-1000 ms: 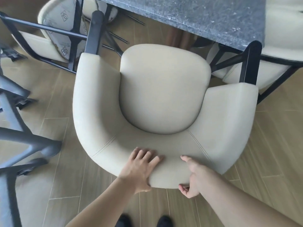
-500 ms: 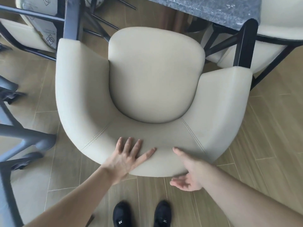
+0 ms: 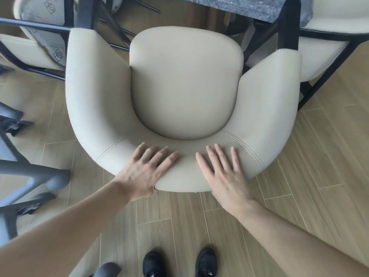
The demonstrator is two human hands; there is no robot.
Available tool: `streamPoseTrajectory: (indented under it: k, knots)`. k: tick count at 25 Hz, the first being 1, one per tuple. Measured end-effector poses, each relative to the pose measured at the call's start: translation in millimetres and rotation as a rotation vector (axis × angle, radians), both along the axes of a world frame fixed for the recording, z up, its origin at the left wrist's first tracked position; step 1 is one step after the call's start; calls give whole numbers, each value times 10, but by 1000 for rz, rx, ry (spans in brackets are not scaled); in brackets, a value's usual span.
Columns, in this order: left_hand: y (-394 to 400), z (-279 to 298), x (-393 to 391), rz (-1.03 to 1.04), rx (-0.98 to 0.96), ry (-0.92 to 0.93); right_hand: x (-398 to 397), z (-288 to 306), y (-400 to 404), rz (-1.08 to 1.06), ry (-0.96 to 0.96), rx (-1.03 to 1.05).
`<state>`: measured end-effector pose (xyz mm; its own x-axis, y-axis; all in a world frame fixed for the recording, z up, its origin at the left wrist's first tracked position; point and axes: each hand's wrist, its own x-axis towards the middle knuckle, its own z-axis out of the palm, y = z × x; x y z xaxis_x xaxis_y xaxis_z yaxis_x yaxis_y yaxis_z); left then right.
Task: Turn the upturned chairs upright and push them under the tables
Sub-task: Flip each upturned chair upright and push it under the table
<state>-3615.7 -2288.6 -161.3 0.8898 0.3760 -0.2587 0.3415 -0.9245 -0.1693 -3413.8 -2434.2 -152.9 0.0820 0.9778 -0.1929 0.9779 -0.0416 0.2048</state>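
A pale wood-plank floor (image 3: pixel 319 156) carries everything here. A cream chair (image 3: pixel 185 82) stands upright on it at the centre, its open front facing twelve o'clock toward a dark speckled tabletop (image 3: pixel 239 6) at the top edge. At eleven o'clock a second cream chair (image 3: pixel 36 47) with black bars lies tipped on the planks. At two o'clock a third cream chair (image 3: pixel 329 47) sits just beside the tabletop, its black legs on the floor. Grey legs (image 3: pixel 30 172) of more furniture rest on the floor at nine o'clock. Two black shoes (image 3: pixel 179 264) stand at six o'clock.
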Motion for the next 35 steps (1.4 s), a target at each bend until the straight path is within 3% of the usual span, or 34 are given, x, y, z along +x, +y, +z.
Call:
streamPoseTrajectory:
  k: [3, 9, 23, 30, 35]
  knots:
    - [120, -32, 76, 37, 46, 95, 181, 28, 183, 6, -51, -117]
    - [208, 178, 125, -35, -78, 42, 100, 129, 276, 27, 7, -176]
    - [836, 768, -694, -96, -206, 16, -784, 565, 746, 131, 96, -240]
    - [1161, 866, -248, 42, -151, -115, -381, 827, 1211, -10, 157, -211]
    - [1357, 896, -90, 95, -127, -52, -282, 803, 1349, -41, 200, -134]
